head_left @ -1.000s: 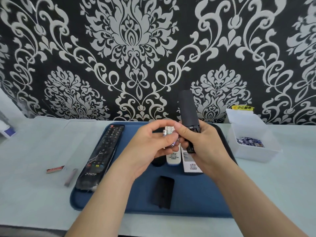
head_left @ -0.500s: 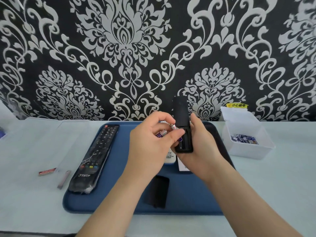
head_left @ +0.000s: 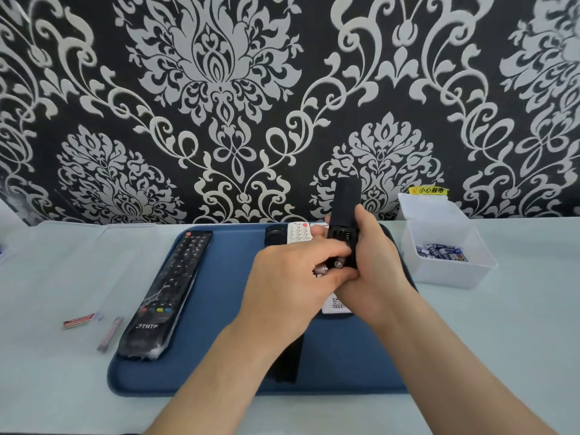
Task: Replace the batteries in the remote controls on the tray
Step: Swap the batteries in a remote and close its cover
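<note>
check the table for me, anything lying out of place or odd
Two small items, a red-labelled strip and a pinkish stick, lie loose on the table left of the blue tray. Nothing looks spilled or damaged.

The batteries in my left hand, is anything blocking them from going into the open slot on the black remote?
Nothing visible blocks them. The left hand holds the batteries right at the lower end of the black remote, whose open slot looks empty. The right hand grips the remote from the side and behind, clear of the slot.
</note>
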A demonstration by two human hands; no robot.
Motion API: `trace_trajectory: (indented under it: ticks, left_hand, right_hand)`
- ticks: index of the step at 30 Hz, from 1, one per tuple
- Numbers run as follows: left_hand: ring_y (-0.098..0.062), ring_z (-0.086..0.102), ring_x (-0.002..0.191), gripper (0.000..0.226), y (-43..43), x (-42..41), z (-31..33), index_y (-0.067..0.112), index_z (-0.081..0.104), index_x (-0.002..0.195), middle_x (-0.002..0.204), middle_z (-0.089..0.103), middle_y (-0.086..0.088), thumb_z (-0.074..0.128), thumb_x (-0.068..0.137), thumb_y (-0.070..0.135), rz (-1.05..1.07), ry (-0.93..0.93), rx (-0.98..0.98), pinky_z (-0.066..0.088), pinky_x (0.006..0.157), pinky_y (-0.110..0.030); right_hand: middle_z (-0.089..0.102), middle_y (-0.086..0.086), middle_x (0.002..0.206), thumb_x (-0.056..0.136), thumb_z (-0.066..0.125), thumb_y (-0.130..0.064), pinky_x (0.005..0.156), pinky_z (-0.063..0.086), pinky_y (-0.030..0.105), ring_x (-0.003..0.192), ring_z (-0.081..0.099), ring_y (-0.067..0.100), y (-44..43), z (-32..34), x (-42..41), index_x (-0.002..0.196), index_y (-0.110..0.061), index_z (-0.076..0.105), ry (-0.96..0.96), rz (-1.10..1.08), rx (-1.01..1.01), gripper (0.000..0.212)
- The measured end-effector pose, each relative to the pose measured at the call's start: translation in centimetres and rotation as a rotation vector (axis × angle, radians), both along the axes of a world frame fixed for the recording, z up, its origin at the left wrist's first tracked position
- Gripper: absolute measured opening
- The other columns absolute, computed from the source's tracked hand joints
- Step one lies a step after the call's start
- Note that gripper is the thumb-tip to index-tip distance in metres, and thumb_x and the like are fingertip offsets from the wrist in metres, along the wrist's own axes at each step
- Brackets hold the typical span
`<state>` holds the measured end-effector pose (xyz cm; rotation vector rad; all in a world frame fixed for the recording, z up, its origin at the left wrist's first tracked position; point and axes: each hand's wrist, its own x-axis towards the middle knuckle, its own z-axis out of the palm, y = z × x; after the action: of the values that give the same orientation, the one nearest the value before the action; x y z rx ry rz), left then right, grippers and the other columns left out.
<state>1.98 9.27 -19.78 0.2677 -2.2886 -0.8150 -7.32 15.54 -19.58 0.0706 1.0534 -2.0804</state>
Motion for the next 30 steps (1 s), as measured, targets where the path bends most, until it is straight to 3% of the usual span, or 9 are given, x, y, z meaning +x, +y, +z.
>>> trace_trajectory:
  ticks: [7, 10, 12, 15, 19, 22, 25, 27, 30]
  left_hand:
    - [-0.003, 0.063, 0.081, 0.033, -0.4, 0.6, 1.0, 0.041, 0.055, 0.108, 0.103, 0.06, 0.028, 0.063, 0.078, 0.032, -0.114, -0.119, -0.012, 0.05, 0.072, -0.027]
    - [0.005, 0.062, 0.091, 0.039, -0.9, 0.6, 0.8, 0.04, 0.056, 0.108, 0.101, 0.06, 0.034, 0.068, 0.075, 0.025, -0.085, -0.076, 0.046, 0.049, 0.081, -0.015]
    - [0.005, 0.061, 0.091, 0.03, -1.1, 0.5, 0.6, 0.033, 0.07, 0.096, 0.093, 0.065, 0.028, 0.078, 0.071, 0.018, -0.048, -0.034, 0.109, 0.046, 0.079, -0.007]
    - [0.004, 0.058, 0.087, 0.03, -1.1, 0.3, 1.0, 0.032, 0.076, 0.081, 0.092, 0.054, 0.014, 0.086, 0.063, 0.009, 0.06, -0.025, 0.294, 0.044, 0.074, -0.006]
    - [-0.001, 0.051, 0.055, 0.042, -1.5, 0.5, 1.4, 0.018, 0.065, 0.079, 0.066, 0.049, 0.014, 0.074, 0.062, -0.019, -0.027, -0.075, 0.776, 0.049, 0.063, -0.016]
    - [-0.003, 0.05, 0.056, 0.044, -1.3, 0.4, 1.1, 0.021, 0.063, 0.071, 0.059, 0.046, 0.014, 0.069, 0.063, -0.021, 0.017, -0.066, 0.854, 0.047, 0.063, -0.022]
    - [-0.002, 0.048, 0.057, 0.035, -1.0, 0.2, 0.9, 0.019, 0.066, 0.07, 0.063, 0.046, 0.007, 0.07, 0.066, -0.016, 0.055, -0.003, 0.864, 0.044, 0.056, -0.014]
    - [-0.003, 0.053, 0.062, 0.027, -0.9, 0.2, 0.9, 0.015, 0.068, 0.074, 0.064, 0.053, 0.006, 0.073, 0.069, -0.012, 0.062, 0.023, 0.86, 0.047, 0.059, -0.011]
    - [-0.002, 0.061, 0.063, 0.018, -1.2, 0.5, 1.4, 0.009, 0.069, 0.085, 0.066, 0.062, 0.006, 0.073, 0.075, -0.005, 0.001, -0.037, 0.861, 0.047, 0.057, -0.01]
  right_hand:
    - [0.064, 0.009, 0.073, 0.099, 0.048, -0.045, 0.049, 0.052, 0.024, 0.056, 0.059, 0.017, 0.0, 0.2, 0.4, 0.091, -0.008, 0.062, 0.021, 0.005, -0.041, 0.041]
    - [0.064, 0.01, 0.08, 0.101, 0.043, -0.047, 0.05, 0.053, 0.024, 0.066, 0.063, 0.019, -0.2, 0.3, 1.2, 0.102, -0.006, 0.062, 0.065, 0.047, -0.051, 0.046]
    - [0.069, 0.01, 0.086, 0.101, 0.042, -0.047, 0.058, 0.056, 0.026, 0.077, 0.069, 0.021, -0.1, 0.3, 1.5, 0.106, -0.002, 0.064, 0.094, 0.065, -0.056, 0.051]
    - [0.065, 0.016, 0.093, 0.101, 0.041, -0.046, 0.073, 0.052, 0.03, 0.086, 0.063, 0.025, -0.2, 0.5, 1.7, 0.107, 0.0, 0.064, 0.167, 0.068, -0.066, 0.052]
    - [0.06, 0.021, 0.088, 0.101, 0.04, -0.045, 0.078, 0.048, 0.04, 0.084, 0.057, 0.03, -0.7, 0.6, 2.9, 0.101, -0.002, 0.061, 0.25, 0.13, -0.024, 0.048]
    - [0.055, 0.02, 0.092, 0.101, 0.041, -0.044, 0.078, 0.046, 0.039, 0.088, 0.053, 0.03, -1.1, 0.3, 3.1, 0.129, 0.001, 0.049, 0.231, 0.153, -0.025, 0.054]
    - [0.063, 0.018, 0.095, 0.1, 0.045, -0.042, 0.09, 0.052, 0.041, 0.09, 0.067, 0.026, -0.9, -0.2, 2.6, 0.15, -0.008, 0.031, 0.201, 0.18, -0.045, 0.062]
    - [0.066, 0.019, 0.102, 0.101, 0.047, -0.033, 0.089, 0.054, 0.04, 0.096, 0.069, 0.027, -0.6, -0.2, 2.5, 0.147, -0.007, 0.034, 0.185, 0.218, -0.09, 0.054]
    - [0.064, 0.022, 0.103, 0.097, 0.045, -0.009, 0.081, 0.055, 0.036, 0.098, 0.067, 0.031, -0.2, 0.1, 1.9, 0.121, 0.0, 0.054, 0.182, 0.3, -0.135, 0.026]
